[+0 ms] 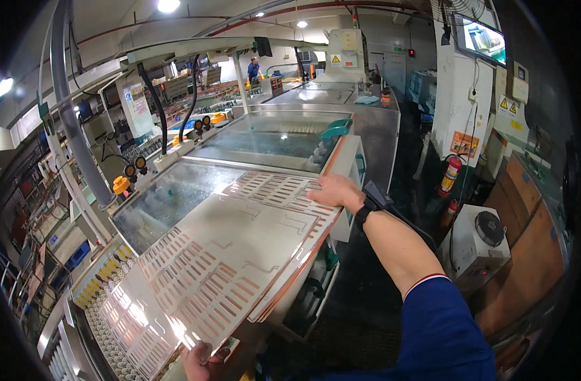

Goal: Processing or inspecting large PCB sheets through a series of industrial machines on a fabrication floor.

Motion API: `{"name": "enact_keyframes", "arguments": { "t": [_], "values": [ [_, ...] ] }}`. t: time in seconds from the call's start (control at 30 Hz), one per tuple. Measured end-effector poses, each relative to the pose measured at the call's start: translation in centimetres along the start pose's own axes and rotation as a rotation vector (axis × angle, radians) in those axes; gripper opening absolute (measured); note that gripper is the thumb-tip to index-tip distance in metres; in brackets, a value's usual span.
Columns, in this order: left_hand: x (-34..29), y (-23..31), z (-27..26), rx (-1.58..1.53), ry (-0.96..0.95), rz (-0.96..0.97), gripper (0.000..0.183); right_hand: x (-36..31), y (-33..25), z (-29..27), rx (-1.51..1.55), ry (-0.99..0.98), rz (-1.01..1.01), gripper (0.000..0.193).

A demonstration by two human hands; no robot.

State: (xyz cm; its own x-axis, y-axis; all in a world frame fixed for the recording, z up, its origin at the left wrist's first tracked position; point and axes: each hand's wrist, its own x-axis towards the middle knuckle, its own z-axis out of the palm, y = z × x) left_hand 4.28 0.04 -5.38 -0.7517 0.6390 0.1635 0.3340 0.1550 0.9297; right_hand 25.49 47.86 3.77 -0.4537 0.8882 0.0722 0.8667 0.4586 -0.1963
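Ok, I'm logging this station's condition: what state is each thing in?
Pale, flat, slotted panel: held at near edge
Bare left hand: closed on that edge
Bare right hand: touching panel's right edge
Transparent machine cover: appears closed
Black-framed wall screen: lit
Red cylindrical fire extinguisher: upright

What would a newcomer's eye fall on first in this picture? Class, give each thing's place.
The large, pale slotted panel stands out first, slanting across the centre and lower left, with the left fingers at its near edge and the right fingers at its far right. Next come the red fire extinguisher on the right, near the foot of a white pillar, and the lit screen at upper right.
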Motion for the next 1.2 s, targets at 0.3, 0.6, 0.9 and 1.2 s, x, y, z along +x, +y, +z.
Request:
{"name": "enact_keyframes", "arguments": {
  "t": [0.3,0.6,0.9,1.2],
  "values": [
    [-0.1,1.3,0.2,0.142,0.001,-0.035,0.034,-0.4,-0.1,-0.3,0.023,0.002,-0.002,0.071],
    [-0.1,0.3,0.2,0.097,0.016,0.024,0.032,-0.4,0.0,0.0,0.016,-0.005,-0.005,0.071],
    [-0.6,2.1,1.1,-0.075,0.056,0.064,0.023,-0.5,-0.1,-0.4,0.041,-0.012,0.000,0.069],
    [-0.9,2.1,1.4,-0.065,0.047,0.046,0.023,-0.6,-0.1,-0.2,0.040,0.004,0.005,0.068]
  ]
}}
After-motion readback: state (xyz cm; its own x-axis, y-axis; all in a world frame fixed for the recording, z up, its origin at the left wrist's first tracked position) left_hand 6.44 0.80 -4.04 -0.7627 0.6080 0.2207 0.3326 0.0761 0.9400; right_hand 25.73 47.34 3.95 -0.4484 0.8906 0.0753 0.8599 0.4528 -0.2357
